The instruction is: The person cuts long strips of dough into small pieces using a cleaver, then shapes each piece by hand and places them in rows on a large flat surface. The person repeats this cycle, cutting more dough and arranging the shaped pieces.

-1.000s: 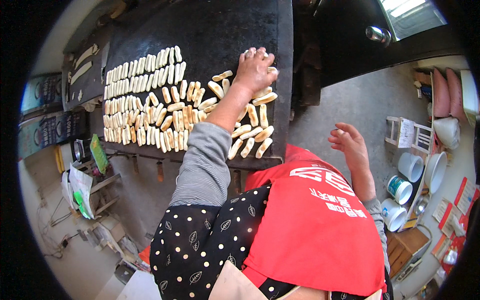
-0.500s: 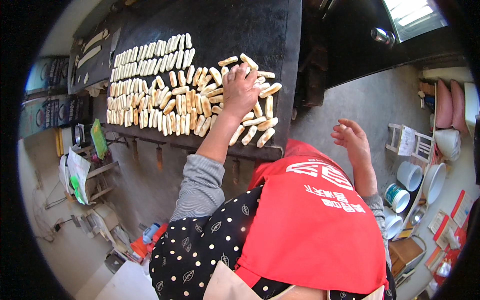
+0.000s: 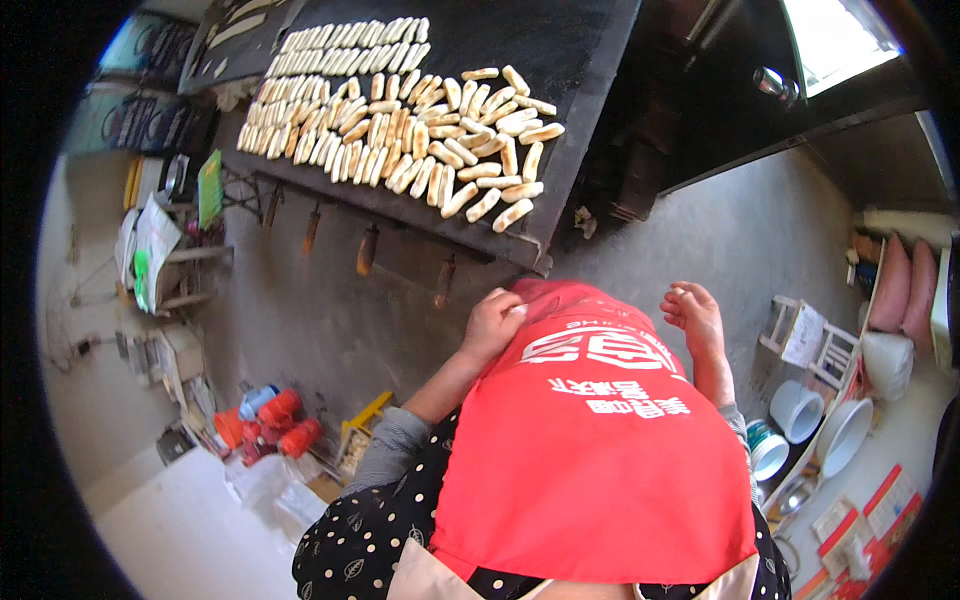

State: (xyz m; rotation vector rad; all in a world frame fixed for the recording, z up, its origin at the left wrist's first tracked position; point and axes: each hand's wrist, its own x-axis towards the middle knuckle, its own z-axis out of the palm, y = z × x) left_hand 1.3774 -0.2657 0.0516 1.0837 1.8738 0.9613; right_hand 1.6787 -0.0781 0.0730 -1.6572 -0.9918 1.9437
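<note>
Small finger-shaped dough pieces (image 3: 410, 135), many browned, lie on a black griddle (image 3: 520, 40). Paler ones form two neat rows (image 3: 350, 45) at the back left; those at the right end lie loosely at odd angles. My left hand (image 3: 493, 325) is off the griddle, closed beside the red apron (image 3: 600, 470) that I wear; a small whitish spot shows at its fingertips, too small to name. On the apron's other side my right hand (image 3: 697, 315) hangs in the air, fingers curled together. Whatever it may hold is hidden.
Several handles (image 3: 368, 250) stick out below the griddle's front edge. A dark metal cabinet (image 3: 770, 120) stands to the right. White buckets (image 3: 797, 410) and a small white rack (image 3: 805, 335) are at the far right. Red items (image 3: 280, 415) lie on the lower left.
My left hand has left the loose pieces on the griddle and come back to the apron. My right hand's fingers have curled in more. The view has shifted, showing more floor.
</note>
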